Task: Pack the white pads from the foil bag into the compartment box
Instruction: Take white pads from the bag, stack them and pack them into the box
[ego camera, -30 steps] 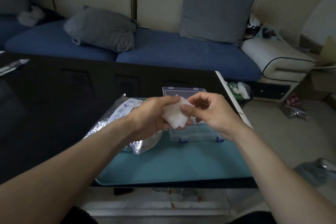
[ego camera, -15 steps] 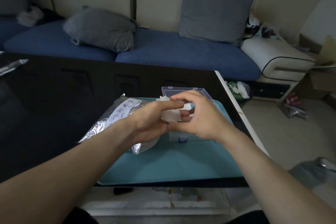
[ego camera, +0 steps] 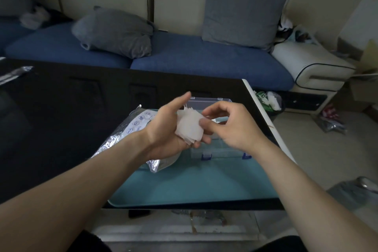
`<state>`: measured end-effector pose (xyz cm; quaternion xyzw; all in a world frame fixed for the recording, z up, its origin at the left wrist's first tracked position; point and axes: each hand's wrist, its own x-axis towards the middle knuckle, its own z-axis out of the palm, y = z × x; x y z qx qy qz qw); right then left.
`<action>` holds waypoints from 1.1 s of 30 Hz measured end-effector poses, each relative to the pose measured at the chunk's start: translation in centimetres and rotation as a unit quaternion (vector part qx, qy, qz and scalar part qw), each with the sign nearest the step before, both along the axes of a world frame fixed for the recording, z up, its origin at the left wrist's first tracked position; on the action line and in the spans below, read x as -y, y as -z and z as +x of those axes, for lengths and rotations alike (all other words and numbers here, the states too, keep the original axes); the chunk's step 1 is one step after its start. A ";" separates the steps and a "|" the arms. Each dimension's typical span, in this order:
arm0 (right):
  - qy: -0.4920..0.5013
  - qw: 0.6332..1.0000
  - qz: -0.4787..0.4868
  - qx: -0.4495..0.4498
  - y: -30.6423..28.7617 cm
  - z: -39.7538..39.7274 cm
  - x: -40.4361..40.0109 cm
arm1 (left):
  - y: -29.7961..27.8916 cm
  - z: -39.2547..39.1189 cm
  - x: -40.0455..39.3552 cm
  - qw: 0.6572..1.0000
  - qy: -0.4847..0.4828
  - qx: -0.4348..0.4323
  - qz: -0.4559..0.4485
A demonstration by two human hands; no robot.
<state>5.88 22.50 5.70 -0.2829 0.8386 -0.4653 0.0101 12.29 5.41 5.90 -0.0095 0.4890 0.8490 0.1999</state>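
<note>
White pads [ego camera: 189,127], a thin fanned stack, sit in my left palm above the clear compartment box [ego camera: 216,147], lid up. Crinkled foil bag [ego camera: 131,129] lies just left of it.

Box [ego camera: 216,147] compartments mostly hidden behind both hands. Foil bag [ego camera: 131,129] partly covered by left forearm. Pad [ego camera: 189,127] count in stack unclear. Left thumb tip blurred.
</note>
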 end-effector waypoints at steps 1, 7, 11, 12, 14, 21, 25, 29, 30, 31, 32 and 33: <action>0.004 1.000 -0.001 -0.001 0.0 0.1 0.1 | 0.1 -0.1 0.1 1.000 -0.003 0.008 0.005; 0.002 0.983 -0.086 0.164 0.0 -0.2 -0.4 | -0.1 -0.1 -0.2 1.000 -0.021 0.004 -0.001; -0.008 0.984 -0.081 0.156 0.3 -0.2 -0.5 | -0.3 0.0 -0.3 1.000 -0.008 0.006 0.007; -0.007 0.988 -0.074 0.136 0.2 -0.1 -0.4 | -0.3 -0.1 -0.2 1.000 -0.002 0.004 0.007; -0.009 0.993 -0.064 0.099 0.2 -0.1 -0.3 | -0.2 -0.1 -0.2 1.000 0.008 0.000 0.002; -0.091 0.990 -0.056 0.090 -0.7 0.6 -0.6 | -0.5 0.1 -0.6 0.999 0.029 0.007 -0.013; -0.076 0.993 -0.067 0.064 -0.5 0.6 -0.4 | -0.5 0.1 -0.5 0.999 0.024 0.018 0.013; -0.089 0.990 -0.100 0.031 -0.4 0.3 -0.5 | -0.5 0.1 -0.5 0.999 0.012 0.021 0.027; -0.094 0.989 -0.106 0.028 -0.5 0.4 -0.5 | -0.5 0.1 -0.5 0.999 0.009 0.018 0.026; -0.095 0.989 -0.110 0.023 -0.6 0.4 -0.5 | -0.4 0.1 -0.5 1.000 0.008 0.014 0.023; -0.090 0.990 -0.111 0.017 -0.6 0.5 -0.4 | -0.4 0.1 -0.6 1.000 0.008 0.009 0.020; -0.077 0.991 -0.111 0.009 -0.7 0.6 -0.3 | -0.5 0.0 -0.7 1.000 0.011 0.004 0.019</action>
